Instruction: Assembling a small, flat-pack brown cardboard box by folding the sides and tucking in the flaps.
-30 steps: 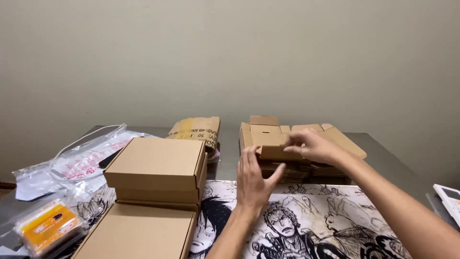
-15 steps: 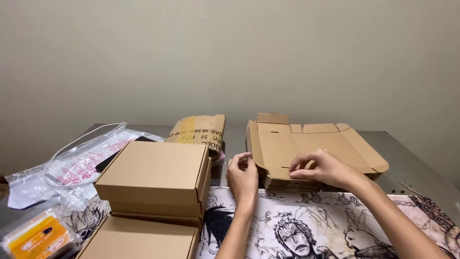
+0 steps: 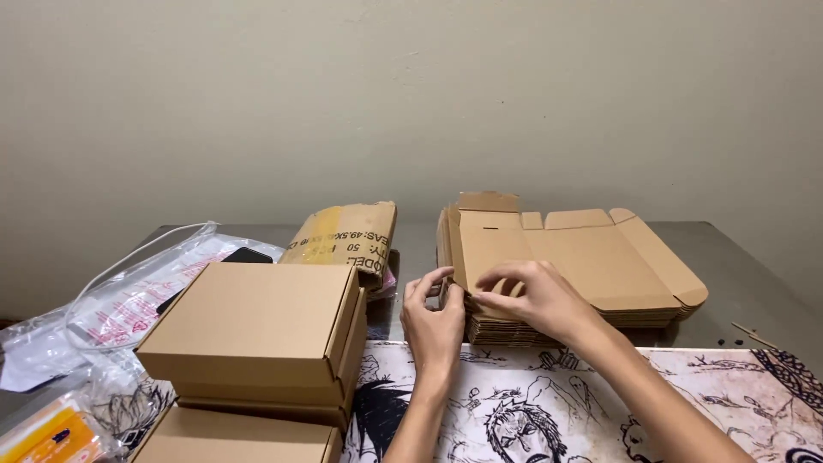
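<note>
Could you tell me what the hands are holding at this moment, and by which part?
Both hands, left hand and right hand, pinch the top flat cardboard box blank at its near left corner flap.

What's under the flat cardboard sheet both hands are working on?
Beneath the top flat sheet lies a stack of flat sheets, only their edges showing. The left hand and right hand hide the front corner.

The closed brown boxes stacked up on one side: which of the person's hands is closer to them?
Left. The left hand is just beside the stack of closed boxes, not touching, at the flat cardboard pile. The right hand lies farther off, over that pile.
</note>
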